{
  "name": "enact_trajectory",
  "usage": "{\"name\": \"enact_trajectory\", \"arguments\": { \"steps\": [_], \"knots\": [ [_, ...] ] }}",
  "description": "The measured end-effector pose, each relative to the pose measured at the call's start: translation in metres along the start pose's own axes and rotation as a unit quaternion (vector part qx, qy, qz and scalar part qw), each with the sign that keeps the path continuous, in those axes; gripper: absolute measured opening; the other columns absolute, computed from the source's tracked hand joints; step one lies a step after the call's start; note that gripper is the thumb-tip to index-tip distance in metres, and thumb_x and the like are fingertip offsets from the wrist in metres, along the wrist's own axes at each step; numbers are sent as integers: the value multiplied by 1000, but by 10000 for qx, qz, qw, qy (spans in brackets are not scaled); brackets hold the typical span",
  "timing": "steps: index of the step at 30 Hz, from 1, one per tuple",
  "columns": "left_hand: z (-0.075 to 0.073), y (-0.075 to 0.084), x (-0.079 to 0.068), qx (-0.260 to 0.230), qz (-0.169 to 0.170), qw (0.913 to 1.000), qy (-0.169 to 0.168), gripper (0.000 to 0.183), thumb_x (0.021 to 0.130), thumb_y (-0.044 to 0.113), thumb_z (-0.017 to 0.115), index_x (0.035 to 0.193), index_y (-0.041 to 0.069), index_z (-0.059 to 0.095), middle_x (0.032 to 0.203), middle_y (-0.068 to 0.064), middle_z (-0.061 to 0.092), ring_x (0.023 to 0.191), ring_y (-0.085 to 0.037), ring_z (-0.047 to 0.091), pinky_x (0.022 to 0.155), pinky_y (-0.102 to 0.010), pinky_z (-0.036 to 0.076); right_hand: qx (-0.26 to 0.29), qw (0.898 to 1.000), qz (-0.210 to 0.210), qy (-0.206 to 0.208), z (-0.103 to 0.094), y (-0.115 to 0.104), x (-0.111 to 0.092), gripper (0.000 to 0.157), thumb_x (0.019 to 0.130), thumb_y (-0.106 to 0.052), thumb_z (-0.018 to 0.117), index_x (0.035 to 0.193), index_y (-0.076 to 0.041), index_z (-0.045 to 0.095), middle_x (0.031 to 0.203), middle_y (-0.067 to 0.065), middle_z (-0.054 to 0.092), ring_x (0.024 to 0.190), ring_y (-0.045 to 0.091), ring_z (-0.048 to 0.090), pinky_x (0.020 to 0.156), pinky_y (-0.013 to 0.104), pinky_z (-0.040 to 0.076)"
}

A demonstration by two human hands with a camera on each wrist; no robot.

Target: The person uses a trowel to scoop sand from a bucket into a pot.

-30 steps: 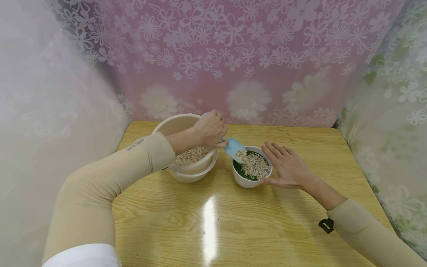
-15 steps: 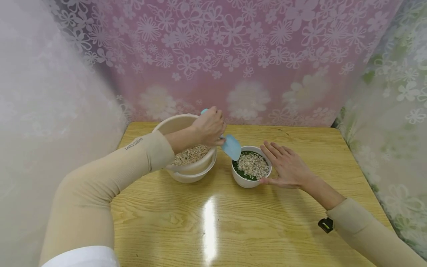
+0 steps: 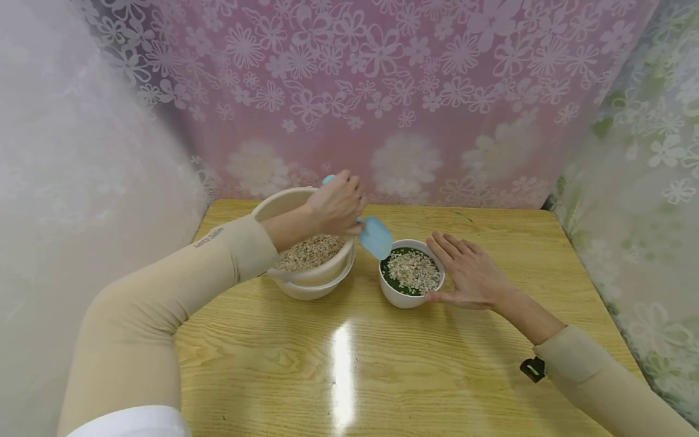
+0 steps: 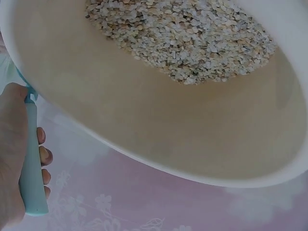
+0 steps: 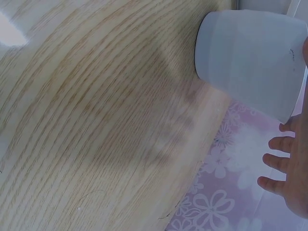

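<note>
My left hand [image 3: 337, 203] grips the handle of a light blue scoop [image 3: 375, 238]; in the left wrist view the fingers wrap round its pale teal handle [image 4: 32, 163]. The scoop's blade tilts down beside the left rim of a small white pot [image 3: 401, 300]. Pale gravel [image 3: 413, 272] lies over dark green material inside that pot. My right hand [image 3: 474, 273], fingers straight, rests against the pot's right side, thumb near the front rim. Under my left forearm stands a cream bucket [image 3: 314, 276], partly hidden by the arm, holding more gravel [image 4: 192, 38].
Both containers stand on a wooden table [image 3: 415, 370] with a bright light reflection at its front. A pink flowered curtain [image 3: 349, 91] hangs behind the table's back edge, with pale sheets at the left and right sides.
Gravel has slid off the scoop into the pot. My left hand has moved slightly left and back with the scoop, away from the pot's middle. The right hand stays still.
</note>
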State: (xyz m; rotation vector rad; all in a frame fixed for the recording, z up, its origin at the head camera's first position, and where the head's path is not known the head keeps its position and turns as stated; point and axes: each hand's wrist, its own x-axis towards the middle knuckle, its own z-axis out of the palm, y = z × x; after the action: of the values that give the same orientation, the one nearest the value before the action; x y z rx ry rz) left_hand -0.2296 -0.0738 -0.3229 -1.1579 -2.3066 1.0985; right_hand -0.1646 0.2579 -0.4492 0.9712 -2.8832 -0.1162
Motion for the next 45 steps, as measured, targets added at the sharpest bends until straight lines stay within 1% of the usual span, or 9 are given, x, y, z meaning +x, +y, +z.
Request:
{"name": "enact_trajectory", "arguments": {
  "steps": [3, 6, 9, 12, 23, 28, 35, 40, 45],
  "knots": [
    [3, -4, -5, -286, -67, 9996, 39, 65, 104, 72, 34, 95, 15, 64, 87, 0, 64, 77, -19, 40, 74, -32, 37, -1, 10000, -21, 34, 0, 0, 0, 120, 84, -87, 57, 166, -5, 27, 173, 19, 31, 157, 42, 37, 123, 61, 37],
    [6, -10, -11, -512, -120, 9986, 20, 66, 105, 72, 36, 103, 13, 68, 97, -3, 71, 85, -20, 54, 84, -35, 48, 23, 9999, -48, 114, -1, 0, 1, 120, 84, -86, 57, 167, -5, 26, 172, 19, 32, 157, 42, 37, 123, 60, 37],
    [7, -16, -17, -752, -147, 9971, 23, 65, 105, 69, 39, 111, 11, 69, 108, -8, 75, 97, -25, 63, 93, -39, 54, 56, 9998, -68, 183, -3, -1, 3, 119, 85, -86, 57, 167, -6, 25, 173, 19, 31, 157, 41, 37, 123, 60, 37],
    [7, -23, -24, -992, -166, 9949, 97, 64, 106, 66, 40, 114, 9, 69, 114, -13, 75, 105, -29, 67, 99, -43, 55, 57, 9997, -97, 200, -7, -3, 6, 119, 85, -86, 57, 167, -6, 24, 174, 18, 30, 157, 41, 37, 123, 60, 37],
    [17, -47, -60, -1346, -355, 9895, 390, 56, 105, 62, 47, 108, 9, 65, 112, -16, 73, 110, -34, 68, 96, -45, 56, 339, 9994, -105, 55, -29, -22, 28, 120, 86, -84, 59, 170, -10, 17, 177, 15, 21, 161, 40, 28, 126, 61, 32],
    [23, -54, -78, -1227, -441, 9899, 552, 63, 103, 63, 49, 131, 9, 66, 111, -15, 73, 103, -32, 67, 87, -42, 54, 246, 9996, -157, 56, -34, -30, 40, 119, 87, -86, 55, 170, -11, 15, 177, 15, 20, 162, 38, 27, 127, 59, 33],
    [31, -61, -100, -1189, -548, 9903, 472, 62, 102, 66, 52, 112, 6, 65, 103, -16, 69, 96, -34, 63, 86, -45, 53, 322, 9992, -205, 87, -42, -43, 56, 119, 87, -86, 53, 170, -12, 11, 178, 14, 18, 163, 38, 26, 128, 59, 31],
    [35, -68, -108, -1146, -580, 9908, 433, 65, 101, 66, 52, 121, 6, 65, 103, -16, 70, 96, -34, 63, 85, -45, 54, 278, 9991, -280, 149, -48, -52, 67, 119, 87, -88, 51, 170, -12, 12, 178, 14, 19, 162, 38, 27, 127, 59, 32],
    [36, -76, -114, -954, -671, 9918, 521, 59, 100, 65, 55, 105, 7, 62, 96, -14, 66, 93, -33, 60, 86, -44, 52, 254, 9992, -275, 140, -56, -61, 79, 119, 87, -87, 52, 170, -12, 11, 177, 15, 19, 163, 38, 25, 129, 59, 31]
  ]
}}
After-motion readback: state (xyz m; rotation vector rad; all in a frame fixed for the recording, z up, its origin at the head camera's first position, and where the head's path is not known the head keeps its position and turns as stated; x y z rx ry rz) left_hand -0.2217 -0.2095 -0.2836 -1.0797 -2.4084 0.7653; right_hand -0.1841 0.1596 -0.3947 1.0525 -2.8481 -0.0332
